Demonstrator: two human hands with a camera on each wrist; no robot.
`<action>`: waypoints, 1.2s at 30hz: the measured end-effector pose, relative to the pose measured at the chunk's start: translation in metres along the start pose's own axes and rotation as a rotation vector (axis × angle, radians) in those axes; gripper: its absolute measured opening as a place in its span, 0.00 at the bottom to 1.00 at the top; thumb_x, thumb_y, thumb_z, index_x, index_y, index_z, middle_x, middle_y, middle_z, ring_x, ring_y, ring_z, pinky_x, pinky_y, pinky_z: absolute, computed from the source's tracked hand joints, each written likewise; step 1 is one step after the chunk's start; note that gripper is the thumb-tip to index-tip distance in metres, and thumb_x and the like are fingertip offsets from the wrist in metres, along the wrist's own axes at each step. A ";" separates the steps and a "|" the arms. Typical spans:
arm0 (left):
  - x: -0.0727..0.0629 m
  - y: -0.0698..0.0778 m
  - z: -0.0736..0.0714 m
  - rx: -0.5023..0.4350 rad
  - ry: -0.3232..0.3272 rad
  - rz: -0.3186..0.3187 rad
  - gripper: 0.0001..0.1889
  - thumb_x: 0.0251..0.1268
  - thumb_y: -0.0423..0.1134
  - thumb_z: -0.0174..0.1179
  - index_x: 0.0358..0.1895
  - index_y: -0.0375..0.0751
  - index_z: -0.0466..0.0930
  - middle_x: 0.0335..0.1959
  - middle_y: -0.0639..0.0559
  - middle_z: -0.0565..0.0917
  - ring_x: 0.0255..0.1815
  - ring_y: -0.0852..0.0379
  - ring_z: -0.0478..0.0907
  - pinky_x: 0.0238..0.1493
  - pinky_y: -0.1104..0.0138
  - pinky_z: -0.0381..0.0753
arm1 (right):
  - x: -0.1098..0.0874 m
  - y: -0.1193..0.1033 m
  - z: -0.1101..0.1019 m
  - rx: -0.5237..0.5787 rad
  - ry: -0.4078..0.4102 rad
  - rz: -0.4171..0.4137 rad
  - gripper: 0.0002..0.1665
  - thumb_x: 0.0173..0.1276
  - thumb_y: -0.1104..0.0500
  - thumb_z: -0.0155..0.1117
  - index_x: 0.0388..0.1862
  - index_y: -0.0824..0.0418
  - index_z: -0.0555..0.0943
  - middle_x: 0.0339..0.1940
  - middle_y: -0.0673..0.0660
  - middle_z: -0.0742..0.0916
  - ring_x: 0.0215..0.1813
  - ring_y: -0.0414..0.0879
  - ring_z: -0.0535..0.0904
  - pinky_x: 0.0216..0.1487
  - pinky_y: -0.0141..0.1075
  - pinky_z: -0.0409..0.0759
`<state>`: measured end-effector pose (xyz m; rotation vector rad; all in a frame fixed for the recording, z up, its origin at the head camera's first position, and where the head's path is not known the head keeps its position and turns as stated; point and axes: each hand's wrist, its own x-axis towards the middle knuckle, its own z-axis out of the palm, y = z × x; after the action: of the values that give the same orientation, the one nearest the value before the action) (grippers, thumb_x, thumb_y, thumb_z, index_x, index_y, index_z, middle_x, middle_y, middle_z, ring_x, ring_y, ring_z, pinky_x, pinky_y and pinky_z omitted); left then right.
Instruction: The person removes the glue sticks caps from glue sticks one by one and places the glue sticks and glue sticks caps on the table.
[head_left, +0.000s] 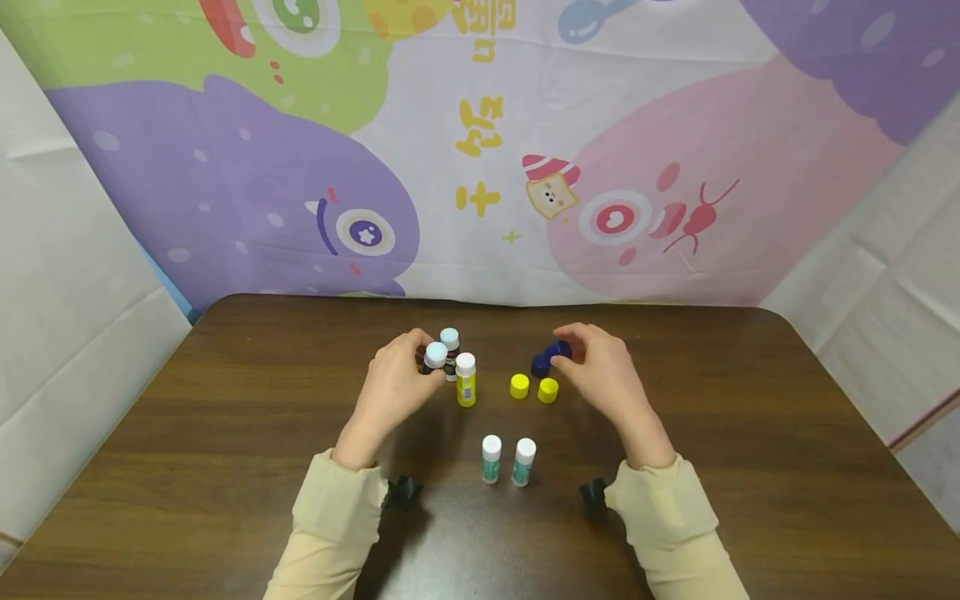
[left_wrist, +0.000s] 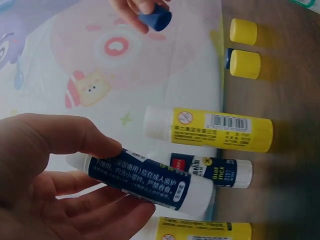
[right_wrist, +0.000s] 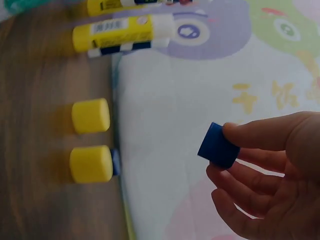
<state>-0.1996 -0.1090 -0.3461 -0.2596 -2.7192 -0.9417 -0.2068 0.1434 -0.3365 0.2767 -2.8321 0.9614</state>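
Note:
My left hand (head_left: 396, 377) grips a navy glue stick (left_wrist: 137, 182) between thumb and fingers, tilted, its white end pointing away from the palm. Beside it a second navy glue stick (head_left: 452, 367) and a yellow glue stick (head_left: 467, 390) stand upright on the table. Another yellow glue stick (left_wrist: 205, 231) shows at the bottom of the left wrist view, hidden behind that hand from the head. My right hand (head_left: 602, 367) pinches a dark blue cap (right_wrist: 219, 146) above the table. Close by it stand another dark blue cap (head_left: 540, 365) and two yellow caps (head_left: 519, 386).
Two upright glue sticks with white caps and green labels, one left (head_left: 491, 460) and one right (head_left: 523, 463), stand nearer the front. The brown table (head_left: 750, 433) ends at a cartoon-printed cloth (head_left: 480, 267) behind, with white cloth (head_left: 75, 275) at the sides.

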 end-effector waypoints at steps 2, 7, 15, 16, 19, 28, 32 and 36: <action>0.000 -0.001 0.002 0.008 -0.025 -0.015 0.14 0.42 0.35 0.63 0.36 0.37 0.76 0.32 0.47 0.78 0.33 0.50 0.74 0.37 0.58 0.72 | 0.002 0.005 0.002 -0.025 -0.006 0.010 0.20 0.59 0.59 0.63 0.51 0.63 0.77 0.45 0.61 0.82 0.42 0.53 0.76 0.45 0.45 0.75; 0.002 -0.005 0.005 0.024 -0.060 -0.035 0.13 0.43 0.37 0.63 0.35 0.37 0.75 0.32 0.46 0.77 0.34 0.48 0.74 0.38 0.57 0.72 | 0.005 0.014 0.007 -0.061 -0.028 0.035 0.19 0.57 0.61 0.65 0.48 0.64 0.78 0.43 0.62 0.82 0.41 0.53 0.77 0.45 0.46 0.75; 0.003 -0.010 0.007 0.073 -0.104 -0.047 0.12 0.44 0.35 0.64 0.34 0.34 0.76 0.30 0.46 0.78 0.31 0.48 0.75 0.35 0.56 0.74 | 0.010 0.028 0.014 -0.132 -0.086 0.059 0.16 0.57 0.63 0.64 0.45 0.65 0.80 0.41 0.63 0.82 0.43 0.56 0.77 0.48 0.48 0.74; 0.003 -0.010 0.007 0.077 -0.110 -0.052 0.12 0.44 0.35 0.64 0.34 0.34 0.77 0.30 0.46 0.79 0.31 0.48 0.76 0.35 0.55 0.74 | 0.010 0.029 0.015 -0.136 -0.090 0.065 0.16 0.57 0.64 0.64 0.45 0.65 0.80 0.42 0.63 0.82 0.44 0.56 0.77 0.49 0.48 0.74; 0.003 -0.011 0.007 0.085 -0.126 -0.068 0.12 0.45 0.35 0.64 0.35 0.34 0.77 0.31 0.46 0.81 0.33 0.46 0.78 0.36 0.54 0.75 | 0.012 0.034 0.019 -0.147 -0.102 0.070 0.15 0.56 0.65 0.64 0.45 0.64 0.80 0.45 0.63 0.82 0.47 0.57 0.77 0.51 0.49 0.73; 0.002 -0.012 0.009 0.095 -0.165 -0.096 0.12 0.46 0.35 0.65 0.35 0.34 0.78 0.33 0.43 0.82 0.34 0.45 0.79 0.36 0.54 0.76 | 0.014 0.044 0.027 -0.169 -0.146 0.092 0.17 0.55 0.65 0.65 0.46 0.65 0.80 0.46 0.64 0.83 0.49 0.58 0.77 0.51 0.50 0.74; 0.002 -0.012 0.009 0.102 -0.165 -0.093 0.12 0.46 0.35 0.65 0.34 0.34 0.78 0.32 0.44 0.82 0.34 0.45 0.79 0.36 0.54 0.76 | 0.015 0.046 0.031 -0.176 -0.169 0.109 0.18 0.55 0.65 0.65 0.46 0.67 0.79 0.45 0.64 0.83 0.47 0.58 0.78 0.49 0.49 0.75; 0.002 -0.011 0.009 0.112 -0.175 -0.101 0.12 0.46 0.36 0.66 0.34 0.34 0.77 0.32 0.44 0.82 0.34 0.45 0.79 0.36 0.54 0.76 | 0.016 0.047 0.034 -0.194 -0.197 0.139 0.17 0.55 0.64 0.66 0.45 0.66 0.79 0.44 0.64 0.83 0.45 0.56 0.78 0.48 0.49 0.75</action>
<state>-0.2056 -0.1122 -0.3587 -0.1933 -2.9583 -0.8242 -0.2344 0.1571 -0.3873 0.1618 -3.1327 0.7089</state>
